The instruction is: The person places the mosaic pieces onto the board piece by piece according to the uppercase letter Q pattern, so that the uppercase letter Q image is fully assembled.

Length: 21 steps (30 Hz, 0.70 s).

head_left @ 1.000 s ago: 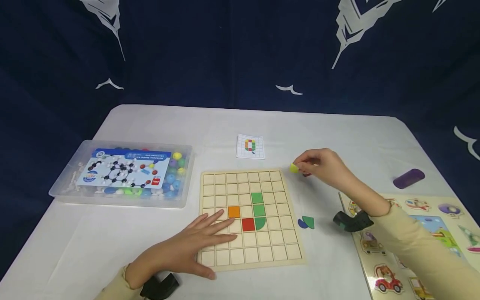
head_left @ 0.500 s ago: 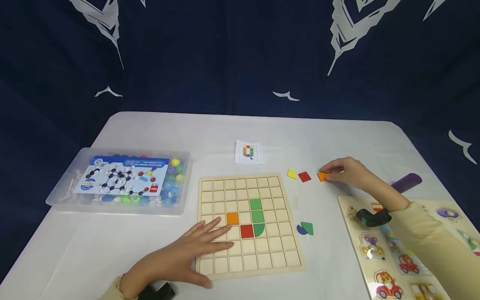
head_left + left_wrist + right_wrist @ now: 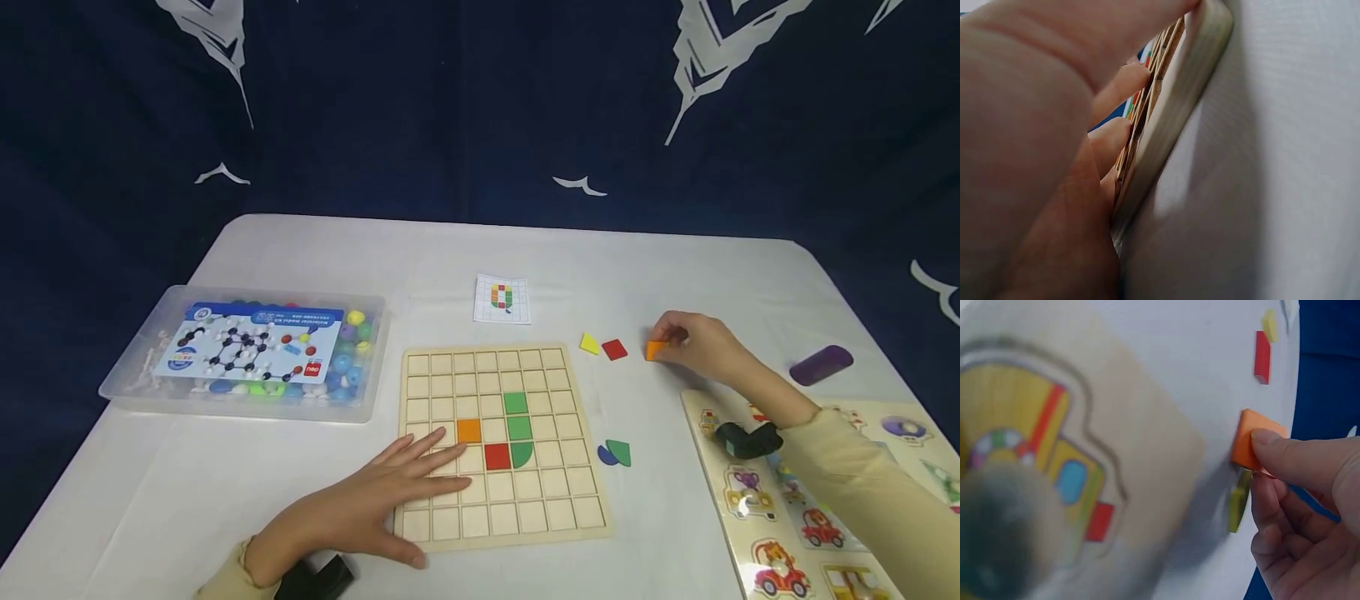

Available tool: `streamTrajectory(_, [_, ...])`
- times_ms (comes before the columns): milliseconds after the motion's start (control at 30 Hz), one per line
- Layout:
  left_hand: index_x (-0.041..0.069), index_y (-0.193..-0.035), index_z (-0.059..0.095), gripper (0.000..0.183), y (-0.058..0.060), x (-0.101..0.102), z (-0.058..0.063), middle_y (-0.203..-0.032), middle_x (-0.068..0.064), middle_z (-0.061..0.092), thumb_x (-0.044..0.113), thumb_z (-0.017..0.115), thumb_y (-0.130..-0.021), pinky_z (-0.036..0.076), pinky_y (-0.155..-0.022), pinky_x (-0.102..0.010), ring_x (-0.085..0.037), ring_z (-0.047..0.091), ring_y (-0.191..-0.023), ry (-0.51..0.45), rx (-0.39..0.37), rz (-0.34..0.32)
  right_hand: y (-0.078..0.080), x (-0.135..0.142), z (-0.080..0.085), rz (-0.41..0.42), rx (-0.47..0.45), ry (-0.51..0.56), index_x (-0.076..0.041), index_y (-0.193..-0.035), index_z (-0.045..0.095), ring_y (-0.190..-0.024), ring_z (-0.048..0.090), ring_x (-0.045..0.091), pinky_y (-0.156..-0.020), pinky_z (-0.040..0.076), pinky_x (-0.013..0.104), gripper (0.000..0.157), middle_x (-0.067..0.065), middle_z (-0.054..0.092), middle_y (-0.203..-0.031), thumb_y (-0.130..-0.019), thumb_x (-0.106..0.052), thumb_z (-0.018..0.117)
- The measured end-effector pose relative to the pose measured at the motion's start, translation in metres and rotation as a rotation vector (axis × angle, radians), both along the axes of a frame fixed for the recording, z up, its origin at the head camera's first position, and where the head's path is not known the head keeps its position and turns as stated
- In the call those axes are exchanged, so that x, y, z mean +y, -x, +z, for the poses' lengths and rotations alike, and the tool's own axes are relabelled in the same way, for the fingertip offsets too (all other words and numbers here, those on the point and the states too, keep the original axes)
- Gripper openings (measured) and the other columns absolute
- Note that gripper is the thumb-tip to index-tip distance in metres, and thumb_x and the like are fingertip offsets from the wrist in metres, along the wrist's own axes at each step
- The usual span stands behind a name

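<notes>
My left hand [image 3: 367, 508] rests with fingers spread on the left side of a wooden grid board [image 3: 517, 532]; in the left wrist view its thumb lies along the board's edge [image 3: 1175, 119]. Set in the grid are an orange square [image 3: 468, 431], a red square [image 3: 497, 457], two green squares [image 3: 518, 428] and a green rounded piece [image 3: 522, 454]. Right of the board, my right hand [image 3: 697, 343] pinches another orange square tile [image 3: 1249, 440] between thumb and fingers, tilted up. A yellow piece [image 3: 1237, 509] lies beside that hand. Left of it are a red tile [image 3: 614, 349] and a yellow piece [image 3: 589, 343].
A pattern card [image 3: 483, 310] lies behind the board. Blue [image 3: 606, 456] and green [image 3: 619, 452] pieces sit at its right. A clear box [image 3: 360, 404] of coloured balls stands left; a purple cylinder [image 3: 822, 366] and a picture puzzle [image 3: 712, 450] are at right.
My right hand has moved right from the yellow piece to the orange tile, leaving the yellow and red pieces uncovered, and now tilts the orange tile up. My left hand stays on the board.
</notes>
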<state>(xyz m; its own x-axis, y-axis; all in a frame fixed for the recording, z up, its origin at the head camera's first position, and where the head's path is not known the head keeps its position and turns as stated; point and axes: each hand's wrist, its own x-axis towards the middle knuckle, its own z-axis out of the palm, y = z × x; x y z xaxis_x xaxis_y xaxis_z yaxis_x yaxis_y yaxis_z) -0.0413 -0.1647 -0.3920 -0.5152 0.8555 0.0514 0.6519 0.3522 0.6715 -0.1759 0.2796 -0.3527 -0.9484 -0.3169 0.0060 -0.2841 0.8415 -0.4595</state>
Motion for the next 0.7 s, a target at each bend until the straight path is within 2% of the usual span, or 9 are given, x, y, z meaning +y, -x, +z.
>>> streamTrajectory(100, [0.024,-0.144,0.039,0.083,0.000,0.000,0.000,-0.154,-0.002,0.018,0.043,0.076,-0.073,0.005,-0.104,-0.059,-0.028,0.002,-0.140,0.003,-0.003,0.001,-0.001,-0.001,0.005,0.008,0.024,0.008,-0.003,-0.080,0.064,-0.070,0.052,0.022,-0.063,0.045,0.030,0.014,0.001,0.059,-0.073,-0.074,0.006,0.072])
streamTrajectory(267, [0.024,-0.144,0.038,0.083,0.000,0.000,0.001,-0.154,-0.001,0.018,0.042,0.076,-0.073,0.005,-0.104,-0.059,-0.028,0.002,-0.140,0.004,-0.013,0.001,-0.002,-0.012,0.013,-0.022,0.000,0.075,-0.001,-0.085,0.067,-0.068,0.056,0.022,-0.058,0.047,0.021,0.005,0.004,0.065,-0.077,-0.081,0.002,0.069])
streamTrajectory(400, [0.024,-0.144,0.038,0.083,0.000,0.000,0.000,-0.154,-0.001,0.018,0.042,0.076,-0.073,0.004,-0.104,-0.059,-0.028,0.001,-0.140,0.001,-0.019,-0.001,-0.004,-0.033,0.016,-0.043,-0.089,0.196,0.000,-0.090,0.068,-0.073,0.063,0.025,-0.064,0.050,0.022,0.006,0.007,0.067,-0.082,-0.085,-0.003,0.067])
streamTrajectory(567, [0.023,-0.144,0.038,0.083,0.000,0.000,0.000,-0.154,-0.002,0.018,0.041,0.076,-0.073,0.004,-0.105,-0.057,-0.029,0.002,-0.140,-0.001,0.006,-0.006,-0.006,-0.062,0.017,-0.034,-0.242,0.385,0.004,-0.095,0.066,-0.076,0.064,0.030,-0.069,0.053,0.032,0.011,0.011,0.067,-0.084,-0.087,-0.003,0.064])
streamTrajectory(700, [0.023,-0.144,0.038,0.083,0.000,0.000,0.001,-0.154,-0.003,0.019,0.041,0.077,-0.073,0.005,-0.105,-0.058,-0.030,0.003,-0.140,-0.004,0.013,-0.006,-0.008,-0.083,0.018,-0.007,-0.294,0.478,0.005,-0.096,0.066,-0.078,0.063,0.032,-0.069,0.054,0.035,0.012,0.012,0.066,-0.085,-0.087,-0.003,0.064])
